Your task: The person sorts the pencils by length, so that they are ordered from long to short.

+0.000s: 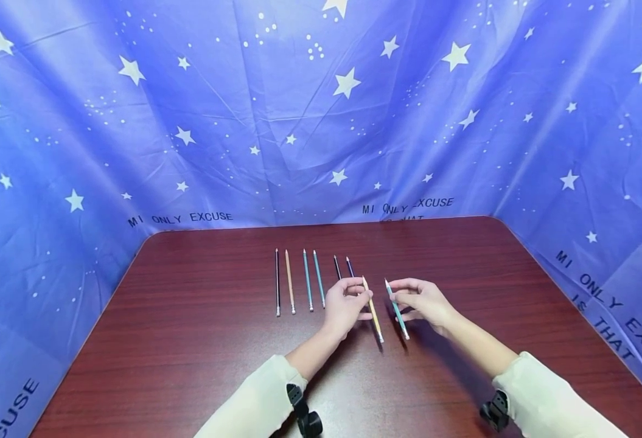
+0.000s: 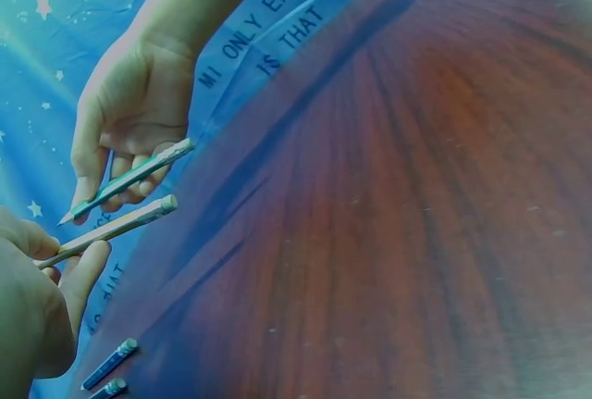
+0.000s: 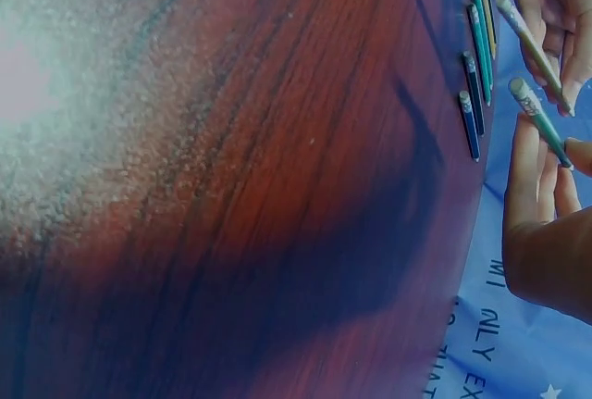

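In the head view my left hand (image 1: 345,309) pinches a yellow pencil (image 1: 373,313) between thumb and fingers, its tip pointing away and its eraser end toward me. To the right of it, my right hand (image 1: 426,304) pinches a teal pencil (image 1: 397,311) the same way. The two pencils are held side by side a short gap apart, above the table, with shadows below. Behind my left hand lie a black pencil (image 1: 337,266) and a dark blue pencil (image 1: 350,266), both partly hidden by it.
Left of my hands on the dark red wooden table (image 1: 189,340) lie a black pencil (image 1: 278,283), an orange pencil (image 1: 290,283) and two teal pencils (image 1: 308,281), set in pairs with erasers toward me. A blue star-printed cloth (image 1: 299,109) hangs around the table.
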Demonstrator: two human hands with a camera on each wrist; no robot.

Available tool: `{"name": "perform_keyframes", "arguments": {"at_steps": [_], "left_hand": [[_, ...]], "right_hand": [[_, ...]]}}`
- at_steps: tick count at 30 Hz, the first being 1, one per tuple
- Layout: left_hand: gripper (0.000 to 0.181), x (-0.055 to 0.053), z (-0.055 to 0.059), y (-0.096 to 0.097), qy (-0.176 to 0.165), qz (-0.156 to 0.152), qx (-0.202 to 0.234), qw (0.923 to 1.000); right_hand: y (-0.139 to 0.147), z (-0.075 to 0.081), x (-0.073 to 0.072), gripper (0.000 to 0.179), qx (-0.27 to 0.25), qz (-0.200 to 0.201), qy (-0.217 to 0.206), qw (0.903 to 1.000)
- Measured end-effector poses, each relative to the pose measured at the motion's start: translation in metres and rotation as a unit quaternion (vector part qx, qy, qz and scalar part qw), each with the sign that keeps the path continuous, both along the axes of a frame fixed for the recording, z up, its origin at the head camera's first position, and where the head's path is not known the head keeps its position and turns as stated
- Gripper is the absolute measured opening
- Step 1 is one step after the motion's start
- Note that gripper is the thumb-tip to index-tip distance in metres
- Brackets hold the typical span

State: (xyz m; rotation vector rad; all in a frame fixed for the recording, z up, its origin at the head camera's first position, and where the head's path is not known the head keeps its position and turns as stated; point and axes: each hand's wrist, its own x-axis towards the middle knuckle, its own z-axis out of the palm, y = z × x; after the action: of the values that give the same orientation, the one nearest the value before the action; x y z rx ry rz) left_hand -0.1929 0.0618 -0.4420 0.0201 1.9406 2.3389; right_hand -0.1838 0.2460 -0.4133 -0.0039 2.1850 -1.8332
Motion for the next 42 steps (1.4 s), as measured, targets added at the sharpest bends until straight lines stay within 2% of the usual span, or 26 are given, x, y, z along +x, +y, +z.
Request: {"name": "perform_keyframes", "arguments": {"at_steps": [7,15,24,31,42], "left_hand": [[0.031,-0.014,0.004,0.003,0.001,0.013,-0.008,0.9999],[0.029,-0.035,0.008,0.008,0.014,0.026,-0.038,0.9988],[0.027,-0.057,0.005,0.008,0.019,0.058,-0.082,0.9948],[0.028,-0.072,0.003,0.013,0.031,0.070,-0.109,0.9911],[0.024,-0.084,-0.004,0.026,0.001,0.080,-0.145,0.9862]], "right_hand": [[0.005,-0.004,-0.004,0.049,0.005,-0.018,0.000,0.9998],[0.008,-0.004,-0.005,0.046,0.008,-0.033,0.000,0.9994],[0.007,-0.005,-0.005,0.049,0.006,-0.027,0.002,0.9996],[0.005,-0.007,-0.004,0.048,0.006,-0.036,-0.001,0.9993],[0.002,-0.010,-0.005,0.049,0.000,-0.036,-0.003,0.9993]]}}
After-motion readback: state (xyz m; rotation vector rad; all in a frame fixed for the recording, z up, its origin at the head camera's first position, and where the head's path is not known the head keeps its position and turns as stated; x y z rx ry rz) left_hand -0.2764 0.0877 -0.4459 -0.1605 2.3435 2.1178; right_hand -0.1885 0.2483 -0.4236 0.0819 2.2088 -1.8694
